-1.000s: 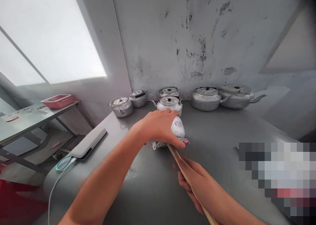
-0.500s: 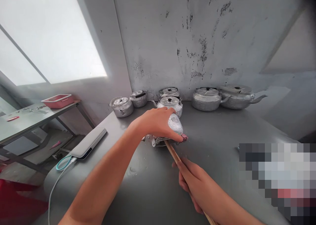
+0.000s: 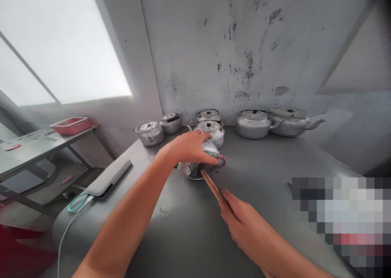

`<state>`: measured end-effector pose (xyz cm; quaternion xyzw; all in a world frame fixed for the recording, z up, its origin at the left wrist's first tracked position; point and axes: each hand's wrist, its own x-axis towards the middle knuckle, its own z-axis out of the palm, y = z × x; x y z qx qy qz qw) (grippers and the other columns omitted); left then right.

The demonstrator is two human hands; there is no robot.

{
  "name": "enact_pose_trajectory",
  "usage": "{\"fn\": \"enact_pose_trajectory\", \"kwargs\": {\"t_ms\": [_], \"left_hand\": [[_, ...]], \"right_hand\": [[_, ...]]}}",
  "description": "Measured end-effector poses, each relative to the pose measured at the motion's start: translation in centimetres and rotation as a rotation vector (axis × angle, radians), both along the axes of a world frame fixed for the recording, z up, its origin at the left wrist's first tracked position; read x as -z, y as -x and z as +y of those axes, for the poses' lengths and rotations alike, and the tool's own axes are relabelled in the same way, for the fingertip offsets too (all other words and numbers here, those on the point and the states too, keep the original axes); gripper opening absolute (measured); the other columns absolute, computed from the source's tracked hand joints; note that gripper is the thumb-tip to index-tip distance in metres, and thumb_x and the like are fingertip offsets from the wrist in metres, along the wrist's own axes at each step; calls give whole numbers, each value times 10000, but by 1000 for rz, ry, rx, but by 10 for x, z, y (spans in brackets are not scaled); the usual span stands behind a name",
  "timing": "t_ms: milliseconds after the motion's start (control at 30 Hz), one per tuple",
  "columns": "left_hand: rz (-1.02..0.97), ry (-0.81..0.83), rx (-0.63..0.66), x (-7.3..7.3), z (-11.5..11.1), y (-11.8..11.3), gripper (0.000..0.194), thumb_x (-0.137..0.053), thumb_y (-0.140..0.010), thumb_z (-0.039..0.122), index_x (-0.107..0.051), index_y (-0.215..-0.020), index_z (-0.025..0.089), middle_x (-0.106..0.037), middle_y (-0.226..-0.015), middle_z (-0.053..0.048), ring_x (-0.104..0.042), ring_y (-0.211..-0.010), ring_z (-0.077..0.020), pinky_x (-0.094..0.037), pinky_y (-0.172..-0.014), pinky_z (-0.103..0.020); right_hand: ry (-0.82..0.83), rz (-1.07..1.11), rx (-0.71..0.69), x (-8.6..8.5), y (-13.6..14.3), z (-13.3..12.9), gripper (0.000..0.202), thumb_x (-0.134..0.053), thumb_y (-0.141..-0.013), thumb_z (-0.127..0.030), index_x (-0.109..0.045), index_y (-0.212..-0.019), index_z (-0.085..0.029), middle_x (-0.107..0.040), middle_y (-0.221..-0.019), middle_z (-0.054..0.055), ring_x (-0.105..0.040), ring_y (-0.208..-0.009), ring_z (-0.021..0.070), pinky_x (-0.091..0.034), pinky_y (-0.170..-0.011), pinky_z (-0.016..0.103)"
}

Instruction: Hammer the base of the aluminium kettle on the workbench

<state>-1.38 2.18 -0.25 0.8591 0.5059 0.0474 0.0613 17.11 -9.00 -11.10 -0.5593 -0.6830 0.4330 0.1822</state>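
My left hand [image 3: 192, 148] is wrapped over a small silver kettle [image 3: 210, 146] tipped on its side. The kettle's dark open mouth faces me, and a green and pink wrapped piece, perhaps its handle, shows by my thumb. My right hand [image 3: 240, 217] is closed around a long wooden stick [image 3: 211, 185]. The stick's far end reaches the kettle's mouth; what its tip touches is too dark to make out. Just behind my left hand stand two lidded silver kettles [image 3: 215, 135], one partly hiding the other.
Two small kettles [image 3: 150, 133] stand back left, two larger ones [image 3: 255, 125] back right against the stained wall. A grey power bank [image 3: 111, 178] with a cable lies on the table's left edge. On a side table sits a pink basket [image 3: 69, 126]. A blurred patch covers the lower right.
The held kettle has turned so its mouth shows more fully, and it sits slightly further left. My right hand has shifted a little left with the stick.
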Motion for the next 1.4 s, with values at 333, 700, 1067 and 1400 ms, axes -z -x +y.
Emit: {"fn": "enact_pose_trajectory", "kwargs": {"t_ms": [333, 700, 1067, 1400], "left_hand": [[-21, -4, 0, 2, 8, 2, 705, -530, -771, 771, -525, -1391, 434, -563, -1361, -16, -572, -1173, -298, -465, -971, -419], [-26, -41, 18, 3, 7, 1, 745, -416, -789, 860, -551, -1365, 407, -548, -1430, 22, -577, -1189, -281, -436, -1009, -404], [-54, -27, 17, 4, 7, -2, 728, -420, -790, 850, -582, -1326, 385, -590, -1333, -4, -606, -1108, -284, -473, -933, -404], [-34, -43, 8, 4, 3, -5, 705, -436, -789, 825, -592, -1305, 371, -605, -1297, -8, -615, -1076, -293, -487, -895, -399]], "right_hand": [[-90, -59, -57, -9, -3, 9, 404, -259, -1022, -283, -477, -1362, -293, -484, -673, -40, -419, -532, 147, -336, -526, 268], [-142, 24, -67, -1, -6, 0, 534, -241, -1050, -363, -227, -1579, -436, -514, -767, -26, -489, -643, 187, -386, -635, 287], [-107, 26, -6, 2, -8, 4, 515, -249, -1045, -388, -308, -1552, -313, -494, -796, -22, -410, -616, 159, -356, -581, 272], [-101, -12, -2, 0, -8, 4, 306, -268, -1037, -371, -483, -857, -249, -455, -699, -34, -380, -614, 152, -327, -546, 272]]}}
